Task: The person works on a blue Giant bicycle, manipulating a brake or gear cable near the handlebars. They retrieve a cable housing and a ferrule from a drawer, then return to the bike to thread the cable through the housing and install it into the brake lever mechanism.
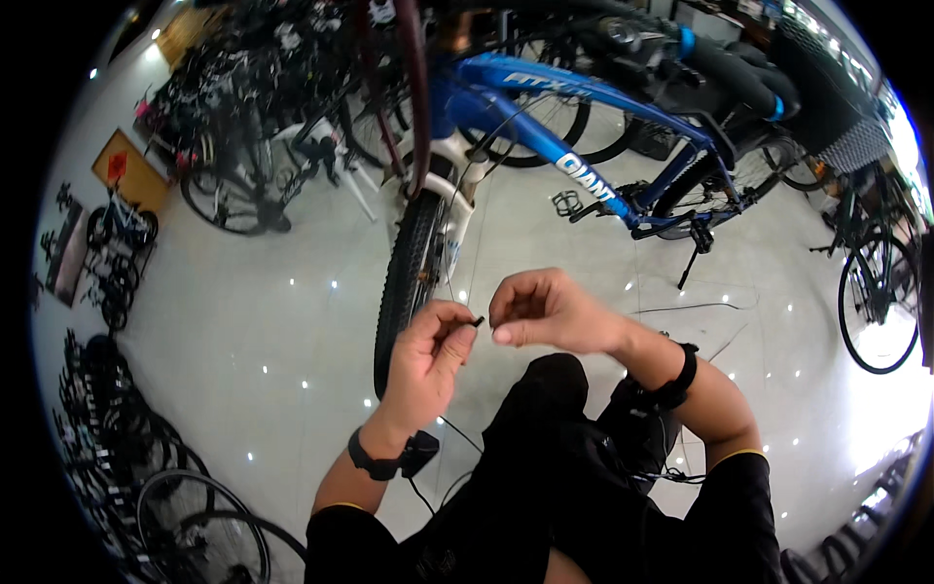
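Note:
Between the thumb and fingertips of my left hand (428, 362) sticks out a short black tube-like piece (478, 321). Close by on its right, my right hand (553, 316) has its fingers curled and pinched toward the thumb. Whatever it may hold is too small to make out. The two hands are slightly apart, above the floor and beside the front tyre (394, 282) of a blue bicycle (545, 136) with a white fork. A thin black cable (460, 434) runs below my left forearm.
The blue bicycle stands on its kickstand (691, 268). Thin wire pieces (686, 308) lie on the shiny tiled floor (263, 321) to the right. Many bicycles crowd the back left, and wheels (199, 516) stand at the lower left. Another bicycle (876, 292) is at the far right.

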The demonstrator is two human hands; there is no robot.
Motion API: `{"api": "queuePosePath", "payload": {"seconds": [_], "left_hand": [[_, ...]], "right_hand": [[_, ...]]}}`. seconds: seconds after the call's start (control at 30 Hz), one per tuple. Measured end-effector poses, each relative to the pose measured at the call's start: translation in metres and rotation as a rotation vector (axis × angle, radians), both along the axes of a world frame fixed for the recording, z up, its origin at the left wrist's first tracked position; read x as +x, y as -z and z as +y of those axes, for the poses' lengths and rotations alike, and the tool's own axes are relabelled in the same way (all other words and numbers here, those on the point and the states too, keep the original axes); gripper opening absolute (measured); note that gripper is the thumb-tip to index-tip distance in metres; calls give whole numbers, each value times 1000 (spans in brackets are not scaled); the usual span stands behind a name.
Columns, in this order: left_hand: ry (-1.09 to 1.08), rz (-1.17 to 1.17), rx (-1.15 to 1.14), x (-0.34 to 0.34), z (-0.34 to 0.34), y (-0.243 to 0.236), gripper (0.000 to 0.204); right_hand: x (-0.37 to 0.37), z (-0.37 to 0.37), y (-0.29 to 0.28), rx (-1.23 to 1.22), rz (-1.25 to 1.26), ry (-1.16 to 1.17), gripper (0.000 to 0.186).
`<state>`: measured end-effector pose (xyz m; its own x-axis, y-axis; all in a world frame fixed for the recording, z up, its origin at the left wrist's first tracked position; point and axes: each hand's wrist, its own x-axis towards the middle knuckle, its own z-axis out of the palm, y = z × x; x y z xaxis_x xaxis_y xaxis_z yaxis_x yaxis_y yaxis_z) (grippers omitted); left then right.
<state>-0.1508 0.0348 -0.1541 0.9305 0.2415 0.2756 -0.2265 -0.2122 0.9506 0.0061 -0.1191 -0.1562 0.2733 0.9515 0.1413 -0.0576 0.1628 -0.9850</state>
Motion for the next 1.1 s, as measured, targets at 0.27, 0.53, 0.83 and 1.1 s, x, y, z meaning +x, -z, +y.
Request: {"api": "queuePosePath", "payload": {"seconds": [0.27,0.53,0.83,1.1], "left_hand": [[-323,256,-134,-89,22,-12,12],[-187,283,35,-97,14,70,16],[156,578,-31,-113,34,67,17],[258,425,-34,-1,-16,35,18]], "right_hand": [[26,84,119,-179,-659,135,57],[-50,52,51,111,86,-67,25],[119,-65,53,508,766,342,24],[-12,-34,100,64,140,-170,52]]}}
